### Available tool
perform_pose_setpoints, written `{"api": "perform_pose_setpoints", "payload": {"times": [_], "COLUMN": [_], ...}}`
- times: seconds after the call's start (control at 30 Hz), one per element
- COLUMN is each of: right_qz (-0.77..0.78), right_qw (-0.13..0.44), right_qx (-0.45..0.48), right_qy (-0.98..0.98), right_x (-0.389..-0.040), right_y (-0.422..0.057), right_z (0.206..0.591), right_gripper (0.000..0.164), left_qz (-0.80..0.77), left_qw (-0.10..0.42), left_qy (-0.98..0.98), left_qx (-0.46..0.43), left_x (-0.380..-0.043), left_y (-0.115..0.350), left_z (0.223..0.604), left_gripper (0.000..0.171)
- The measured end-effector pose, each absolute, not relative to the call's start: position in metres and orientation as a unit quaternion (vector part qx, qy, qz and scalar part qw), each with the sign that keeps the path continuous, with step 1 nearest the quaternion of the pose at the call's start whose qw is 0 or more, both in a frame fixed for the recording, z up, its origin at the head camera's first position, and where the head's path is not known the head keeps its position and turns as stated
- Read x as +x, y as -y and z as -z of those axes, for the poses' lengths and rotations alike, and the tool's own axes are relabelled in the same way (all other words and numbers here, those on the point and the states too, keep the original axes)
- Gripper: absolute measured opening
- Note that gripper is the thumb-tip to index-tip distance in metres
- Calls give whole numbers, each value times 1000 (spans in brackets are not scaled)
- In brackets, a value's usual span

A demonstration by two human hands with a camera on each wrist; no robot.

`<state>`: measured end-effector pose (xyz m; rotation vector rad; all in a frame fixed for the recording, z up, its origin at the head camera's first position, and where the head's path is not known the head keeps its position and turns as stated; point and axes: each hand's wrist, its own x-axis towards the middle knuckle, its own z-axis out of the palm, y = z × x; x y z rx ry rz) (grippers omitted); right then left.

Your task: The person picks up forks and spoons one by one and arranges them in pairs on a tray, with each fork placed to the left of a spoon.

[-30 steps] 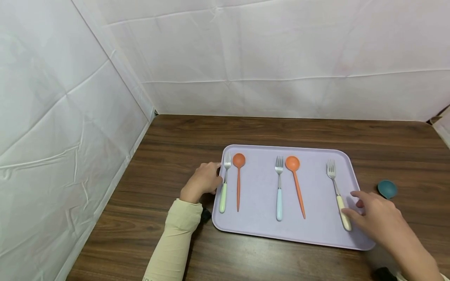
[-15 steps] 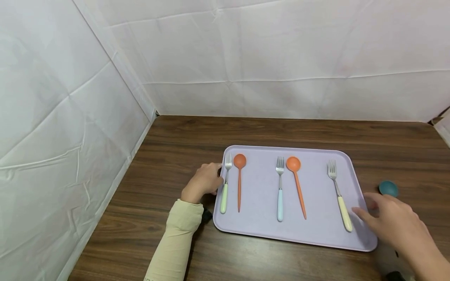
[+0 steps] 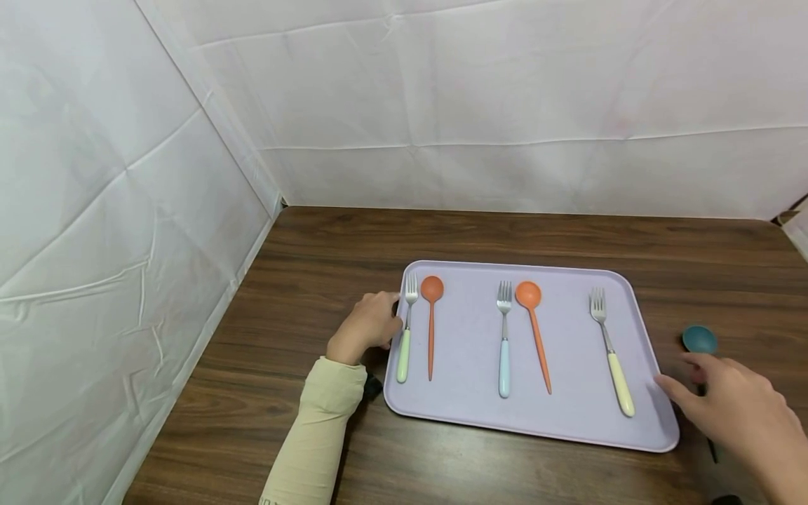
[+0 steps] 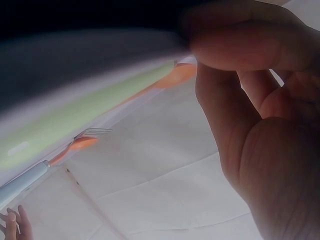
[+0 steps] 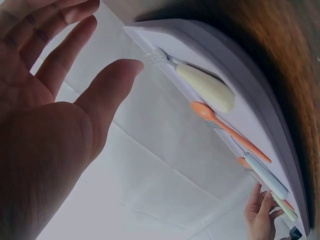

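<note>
My left hand (image 3: 369,324) holds the left rim of a lilac tray (image 3: 467,351), its fingertips partly hidden. Closest to it on the tray lie a fork with a green handle (image 3: 404,354) and a dark orange spoon (image 3: 432,289). In the middle are a fork with a pale blue handle (image 3: 503,368) and a bright orange spoon (image 3: 528,294). A fork with a cream handle (image 3: 620,384) lies near the right rim. Past that rim hovers my right hand (image 3: 735,403), fingers loosely spread and holding nothing, over a teal spoon (image 3: 699,339) whose handle it partly covers.
The tray stands on a dark wooden table (image 3: 303,266). White sheeting (image 3: 505,98) rises behind the table and along its left side. The teal spoon lies on the wood, outside the tray.
My right hand has moved right, from beside the cream-handled fork to over the teal spoon beyond the tray. My left hand has stayed at the left rim.
</note>
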<state>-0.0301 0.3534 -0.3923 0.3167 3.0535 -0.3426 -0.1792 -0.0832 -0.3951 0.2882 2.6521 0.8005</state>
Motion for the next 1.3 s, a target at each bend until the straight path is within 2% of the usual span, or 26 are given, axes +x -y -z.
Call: {"api": "perform_pose_setpoints", "payload": {"times": [0.23,0.53,0.73,0.8,0.9,0.97,1.3], "right_qz": [94,99,117,122,129,132,121], "right_qw": [10,101,86,93,110,114,63], "right_qx": [114,118,100,104,116,121,102], "right_qy": [-989,-983,-984,-983,-979,-977,-985], "right_x": [-29,-28,-25,-24,-22,-22,-26], "right_y": [-362,-378,-381,-381,-380,-379,-375], "right_z": [396,406,411,410,409,409,401], "right_gripper": [65,49,28,28,46,52,47], "left_qz": [-285,-282,-282,-283,-283,-283,-284], "left_qw": [173,177,177,176,178,180,186], "left_qy": [-937,-938,-938,-938,-938,-938,-936], "left_qx": [100,97,94,93,91,90,90], "left_x": [-178,-178,-178,-178,-179,-179,-178], "left_y": [83,83,83,83,82,82,82], "left_z": [394,394,394,394,395,395,392], "left_gripper": [50,51,51,51,51,51,51]}}
